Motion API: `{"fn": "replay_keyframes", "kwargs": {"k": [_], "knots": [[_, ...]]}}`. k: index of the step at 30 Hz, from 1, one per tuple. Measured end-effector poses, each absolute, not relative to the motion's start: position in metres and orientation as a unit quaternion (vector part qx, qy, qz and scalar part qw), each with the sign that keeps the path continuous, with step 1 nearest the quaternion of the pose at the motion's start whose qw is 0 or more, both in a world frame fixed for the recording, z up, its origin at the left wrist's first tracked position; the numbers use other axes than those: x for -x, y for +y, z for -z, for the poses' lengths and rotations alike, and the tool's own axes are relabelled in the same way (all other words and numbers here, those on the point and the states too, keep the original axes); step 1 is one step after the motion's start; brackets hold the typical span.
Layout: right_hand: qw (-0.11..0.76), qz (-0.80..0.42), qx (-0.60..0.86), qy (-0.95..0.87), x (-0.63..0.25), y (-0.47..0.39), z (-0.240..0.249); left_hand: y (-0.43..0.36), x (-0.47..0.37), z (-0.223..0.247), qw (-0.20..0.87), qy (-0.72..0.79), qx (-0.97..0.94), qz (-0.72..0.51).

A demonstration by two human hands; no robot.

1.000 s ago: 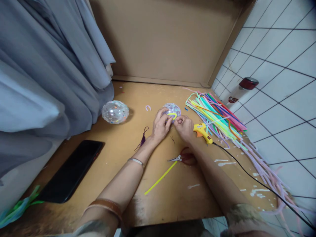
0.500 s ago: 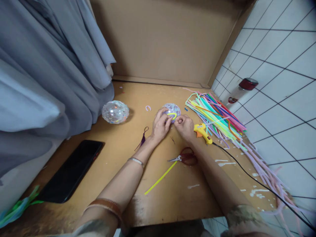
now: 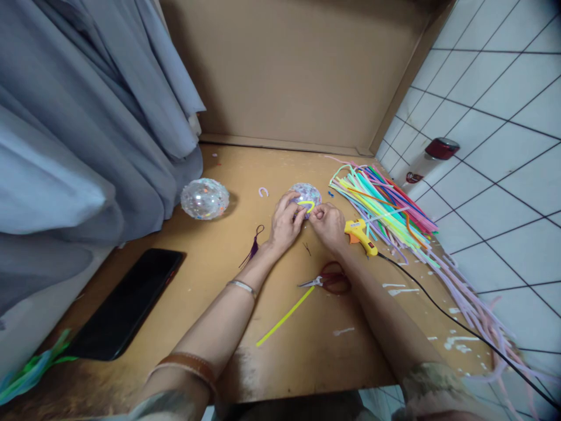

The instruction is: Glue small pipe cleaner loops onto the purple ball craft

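A clear ball with purplish flecks (image 3: 307, 192) rests on the table, partly hidden behind my fingers. Across its near side lies a bent yellow pipe cleaner (image 3: 310, 204). My left hand (image 3: 286, 217) curls round the ball's left side, its fingertips by the yellow piece. With fingers pinched together, my right hand (image 3: 328, 222) meets the ball's lower right at the end of the pipe cleaner. Red-handled scissors (image 3: 335, 278) lie below my right hand, and a straight yellow pipe cleaner (image 3: 284, 317) touches their blades. A dark purple tassel (image 3: 254, 247) is left of my left wrist.
Another clear speckled ball (image 3: 205, 199) sits at left, above a black phone (image 3: 129, 304). At right are a yellow glue gun (image 3: 362, 237) with a trailing cord, a heap of coloured pipe cleaners (image 3: 381, 202) and a red-lidded bottle (image 3: 432, 158) by the tiles. A grey curtain (image 3: 87, 117) hangs left.
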State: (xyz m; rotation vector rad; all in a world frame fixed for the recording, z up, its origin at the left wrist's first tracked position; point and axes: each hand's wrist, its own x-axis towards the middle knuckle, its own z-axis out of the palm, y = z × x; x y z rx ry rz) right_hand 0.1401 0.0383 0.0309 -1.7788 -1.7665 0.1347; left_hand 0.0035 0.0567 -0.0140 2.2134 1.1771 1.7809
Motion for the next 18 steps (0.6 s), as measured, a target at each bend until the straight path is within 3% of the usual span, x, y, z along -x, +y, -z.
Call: {"fn": "replay_keyframes", "kwargs": {"k": [18], "knots": [[0.322, -0.099, 0.675, -0.656, -0.1452, 0.0375, -0.0369, 0.0586, -0.0031, 0.0152, 0.043, 0.386, -0.718, -0.578]]}}
